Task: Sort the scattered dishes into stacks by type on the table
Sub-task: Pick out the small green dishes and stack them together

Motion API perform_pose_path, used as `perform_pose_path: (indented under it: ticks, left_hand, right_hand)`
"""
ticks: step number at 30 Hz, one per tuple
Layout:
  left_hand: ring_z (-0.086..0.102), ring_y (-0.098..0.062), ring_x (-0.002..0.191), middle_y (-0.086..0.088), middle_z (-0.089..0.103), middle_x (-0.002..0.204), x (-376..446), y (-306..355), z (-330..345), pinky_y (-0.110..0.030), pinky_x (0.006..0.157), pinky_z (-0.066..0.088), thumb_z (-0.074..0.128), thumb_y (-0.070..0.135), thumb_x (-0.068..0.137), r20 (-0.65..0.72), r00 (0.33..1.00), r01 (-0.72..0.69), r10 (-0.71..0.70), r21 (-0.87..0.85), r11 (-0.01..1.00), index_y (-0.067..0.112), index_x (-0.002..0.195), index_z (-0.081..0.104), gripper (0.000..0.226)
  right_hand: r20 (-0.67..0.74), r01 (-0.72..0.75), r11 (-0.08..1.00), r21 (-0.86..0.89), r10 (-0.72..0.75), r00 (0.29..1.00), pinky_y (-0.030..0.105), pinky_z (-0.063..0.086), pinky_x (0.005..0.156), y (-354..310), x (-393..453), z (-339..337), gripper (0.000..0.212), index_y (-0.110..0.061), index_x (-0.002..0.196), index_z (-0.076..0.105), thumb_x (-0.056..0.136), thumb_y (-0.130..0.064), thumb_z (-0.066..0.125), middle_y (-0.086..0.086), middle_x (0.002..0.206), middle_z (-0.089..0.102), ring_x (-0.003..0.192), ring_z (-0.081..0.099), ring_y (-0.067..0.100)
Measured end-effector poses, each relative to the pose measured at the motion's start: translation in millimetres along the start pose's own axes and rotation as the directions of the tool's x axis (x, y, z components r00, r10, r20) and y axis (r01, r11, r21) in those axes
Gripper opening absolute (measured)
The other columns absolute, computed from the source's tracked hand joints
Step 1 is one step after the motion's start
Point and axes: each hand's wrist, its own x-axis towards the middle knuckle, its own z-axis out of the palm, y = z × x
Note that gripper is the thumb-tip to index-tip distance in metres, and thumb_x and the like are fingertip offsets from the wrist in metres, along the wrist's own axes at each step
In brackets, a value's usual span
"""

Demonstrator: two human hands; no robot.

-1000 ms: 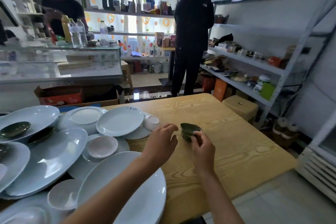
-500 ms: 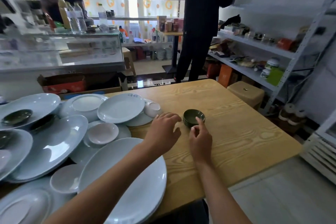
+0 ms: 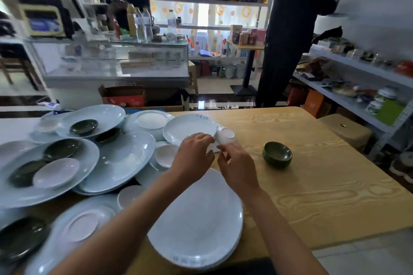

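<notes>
A small dark green bowl (image 3: 277, 154) stands alone on the wooden table (image 3: 324, 185), to the right of both hands. My left hand (image 3: 193, 155) hovers over the edge of a round white plate (image 3: 190, 128), fingers relaxed and holding nothing. My right hand (image 3: 238, 166) is beside it, fingers loosely curled, just below a small white cup (image 3: 226, 134) lying on its side. Large white oval plates (image 3: 196, 223) and small white saucers (image 3: 165, 155) lie scattered across the left. Dark green saucers (image 3: 83, 127) sit on some plates.
A glass counter (image 3: 116, 60) stands behind the table with a cardboard box (image 3: 125, 96) at its foot. One person stands behind the counter, another at the metal shelves (image 3: 357, 78) on the right. A yellow stool (image 3: 345, 129) is beside the table's right edge.
My right hand let go of the green bowl, which now stands on the table. Both hands moved left toward the white cup and round plate. The view swung left.
</notes>
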Motion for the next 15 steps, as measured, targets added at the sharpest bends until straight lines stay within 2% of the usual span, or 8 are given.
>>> perform_pose_path:
  ticks: [7,12,15]
  left_hand:
    - [0.056,-0.019,0.115,-0.002,0.063,0.126,-21.9,-73.6,-57.6,-0.032,0.101,0.044,0.066,0.017,0.087,-0.106,0.976,0.194,-0.19,0.025,0.981,0.014,0.121,0.064,0.034]
    - [0.06,-0.024,0.106,-0.007,0.067,0.115,-38.8,-148.0,-104.3,-0.035,0.092,0.049,0.063,0.012,0.085,-0.198,0.93,0.331,-0.309,0.086,0.94,0.01,0.113,0.066,0.029]
    - [0.062,-0.026,0.1,-0.01,0.068,0.11,-48.0,-183.9,-126.2,-0.038,0.087,0.051,0.061,0.009,0.087,-0.224,0.903,0.402,-0.367,0.134,0.906,0.009,0.113,0.067,0.026]
  right_hand:
    - [0.112,0.14,0.983,0.122,-0.154,0.982,0.024,0.052,0.069,-78.1,28.3,42.4,0.022,-0.013,0.105,0.07,0.084,-0.008,0.066,0.0,0.102,0.067,0.079,0.064,0.014]
    - [0.205,0.204,0.959,0.197,-0.244,0.948,0.023,0.049,0.069,-134.5,41.9,82.6,0.025,-0.019,0.107,0.07,0.083,-0.013,0.067,-0.004,0.106,0.065,0.071,0.059,0.006]
    - [0.266,0.208,0.953,0.222,-0.264,0.927,0.028,0.051,0.071,-160.0,47.1,106.7,0.025,-0.02,0.108,0.069,0.084,-0.015,0.064,-0.005,0.108,0.063,0.074,0.061,0.008]
